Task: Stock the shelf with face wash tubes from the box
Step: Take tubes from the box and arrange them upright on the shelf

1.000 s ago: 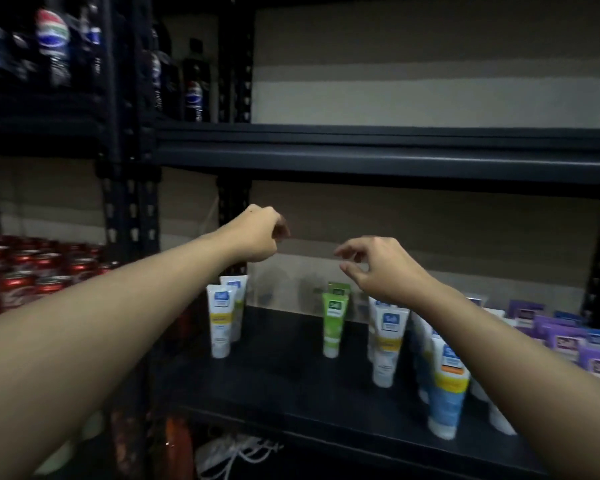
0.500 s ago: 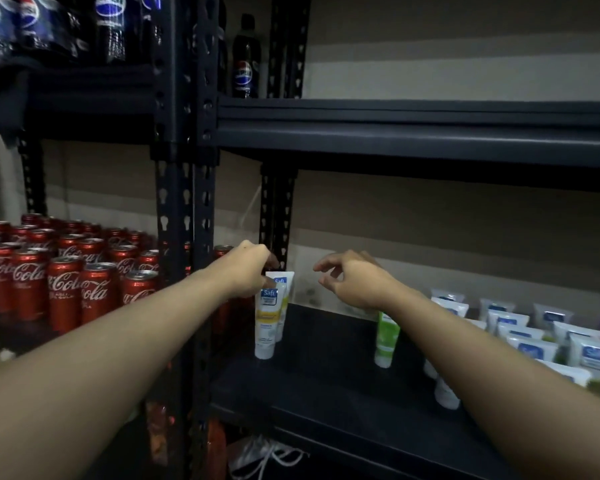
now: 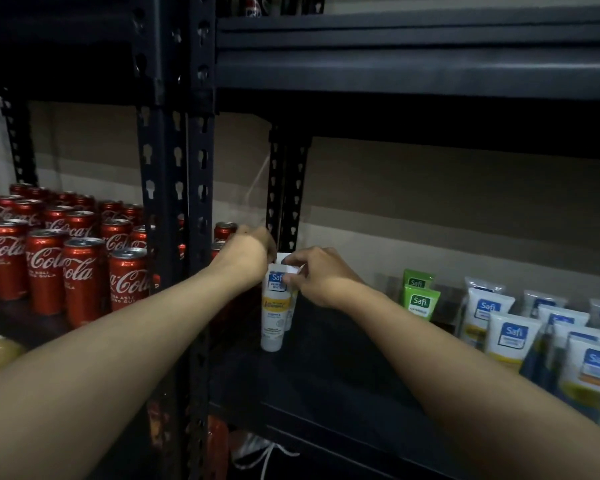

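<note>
Hands meet at the left end of the dark metal shelf [image 3: 326, 382], just right of the perforated upright post [image 3: 174, 202]. Two white-and-yellow Safi tubes [image 3: 274, 317] stand there upright on their caps, one close behind the other, the front one showing its blue label patch and yellow band.

The right hand [image 3: 321, 275] reaches in from the right. Its thumb and fingertips [image 3: 291, 263] pinch the white crimped edge at the top of the pair. Which of the two tubes that edge belongs to is not clear.

The left hand [image 3: 250, 254] comes in from the left with its back to the camera. Its fingers are curled and lie against the upper left corner of the front tube. Whether they grip it or only touch it is hidden behind the hand.

Further right on the same shelf, well apart from the pair, stand two green Safi tubes [image 3: 418, 299], one behind the other. Beyond them is a crowd of white Safi tubes with blue labels [image 3: 503, 334], running off the right edge.

Rows of red Coca-Cola cans [image 3: 80, 271] fill the neighbouring bay left of the post. An upper shelf [image 3: 395, 64] spans the top.
</note>
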